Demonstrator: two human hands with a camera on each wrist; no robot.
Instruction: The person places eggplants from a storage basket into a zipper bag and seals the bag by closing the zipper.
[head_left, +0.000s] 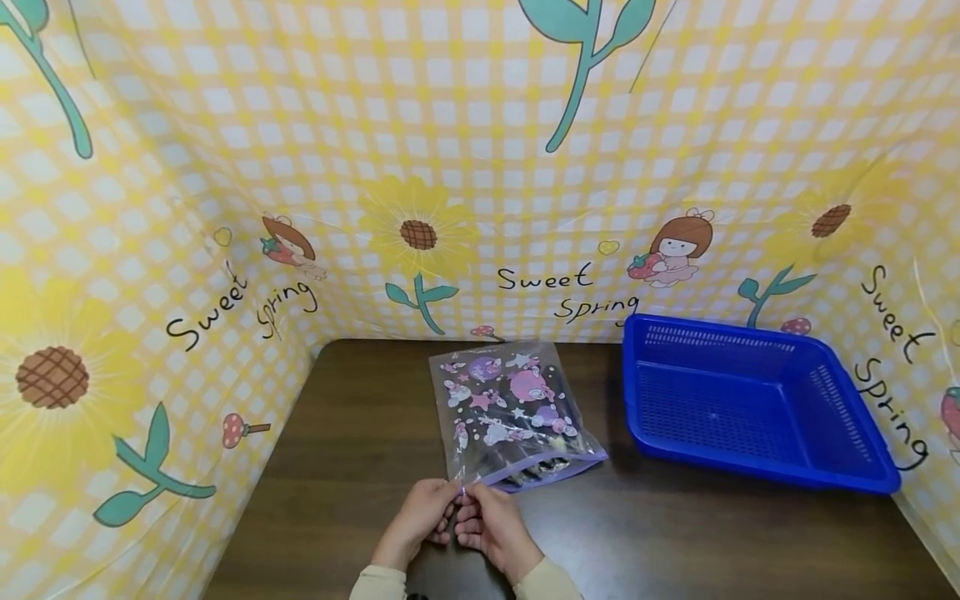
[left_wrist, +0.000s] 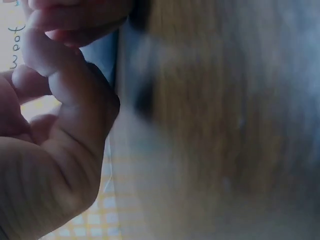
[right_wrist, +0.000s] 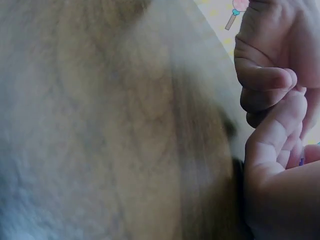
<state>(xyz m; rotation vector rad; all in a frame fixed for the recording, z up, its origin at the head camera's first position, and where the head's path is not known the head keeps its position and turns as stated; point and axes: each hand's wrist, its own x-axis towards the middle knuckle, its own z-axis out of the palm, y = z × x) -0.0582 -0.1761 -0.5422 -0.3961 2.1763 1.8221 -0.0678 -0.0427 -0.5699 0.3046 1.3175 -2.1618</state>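
Observation:
A clear plastic zip bag (head_left: pixel 498 417) with pink, purple and white cartoon prints lies flat on the table, its purple zip edge (head_left: pixel 577 465) facing me. That edge gapes toward the right. At its left corner my left hand (head_left: pixel 422 515) pinches the zip strip between thumb and fingers. Close against it, my right hand (head_left: pixel 495 527) pinches the same corner. Both wrist views show the curled fingers meeting: the left hand (left_wrist: pixel 75 120) in the left wrist view, the right hand (right_wrist: pixel 270 150) in the right one. Whether the bag holds anything dark I cannot tell.
A blue plastic basket (head_left: pixel 757 469) with perforated sides stands right of the bag, toward the back of the dark wooden table (head_left: pixel 352 425). Yellow checked cloth (head_left: pixel 480 108) printed with sunflowers and lettering hangs behind and along both sides.

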